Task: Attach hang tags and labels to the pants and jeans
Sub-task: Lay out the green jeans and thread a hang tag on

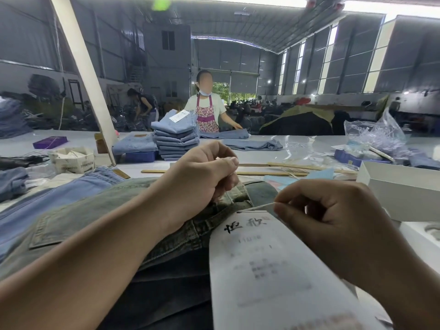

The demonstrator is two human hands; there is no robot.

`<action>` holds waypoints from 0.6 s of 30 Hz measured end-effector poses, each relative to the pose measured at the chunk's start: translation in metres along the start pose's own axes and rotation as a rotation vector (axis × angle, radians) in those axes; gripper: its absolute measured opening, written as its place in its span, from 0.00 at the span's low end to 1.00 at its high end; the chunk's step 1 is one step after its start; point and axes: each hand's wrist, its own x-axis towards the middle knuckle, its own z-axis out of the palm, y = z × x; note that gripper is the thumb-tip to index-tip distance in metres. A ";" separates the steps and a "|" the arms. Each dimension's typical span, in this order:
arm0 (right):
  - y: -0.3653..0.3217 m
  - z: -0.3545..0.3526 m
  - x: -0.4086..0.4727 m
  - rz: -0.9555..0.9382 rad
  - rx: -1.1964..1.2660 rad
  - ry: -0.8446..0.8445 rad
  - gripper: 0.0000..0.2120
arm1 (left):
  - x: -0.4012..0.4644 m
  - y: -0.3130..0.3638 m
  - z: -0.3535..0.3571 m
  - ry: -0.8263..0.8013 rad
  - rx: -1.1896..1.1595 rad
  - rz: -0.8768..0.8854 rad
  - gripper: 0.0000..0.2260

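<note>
Hang tag lies below the right hand, which pinches its string; left hand, seemingly pinching the other end, grips the jeans waistband.

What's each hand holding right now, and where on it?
The right hand pinches the hang tag's string at its free end, just above the white hang tag. The left hand pinches the greenish jeans at the waistband.

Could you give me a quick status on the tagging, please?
Left hand pinching at green jeans waistband. Right hand pinching string of white hang tag. Nothing in the way.
</note>
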 end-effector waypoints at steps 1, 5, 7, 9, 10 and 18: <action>0.001 0.001 0.000 0.011 0.001 0.007 0.02 | 0.000 0.000 0.001 0.006 -0.004 -0.010 0.08; 0.004 0.004 0.001 0.057 -0.052 0.035 0.06 | 0.003 -0.001 0.003 0.016 0.069 -0.039 0.08; 0.003 0.006 0.001 0.084 -0.037 0.057 0.05 | 0.002 -0.001 0.004 0.001 0.207 0.001 0.08; -0.002 0.009 0.001 0.098 0.008 0.098 0.04 | -0.002 0.000 0.007 -0.040 0.338 0.062 0.07; -0.005 0.009 0.001 0.104 0.054 0.120 0.04 | -0.003 0.001 0.009 -0.057 0.364 0.089 0.07; -0.031 0.015 0.000 0.156 0.381 0.218 0.05 | -0.006 0.009 0.010 -0.086 0.247 0.148 0.06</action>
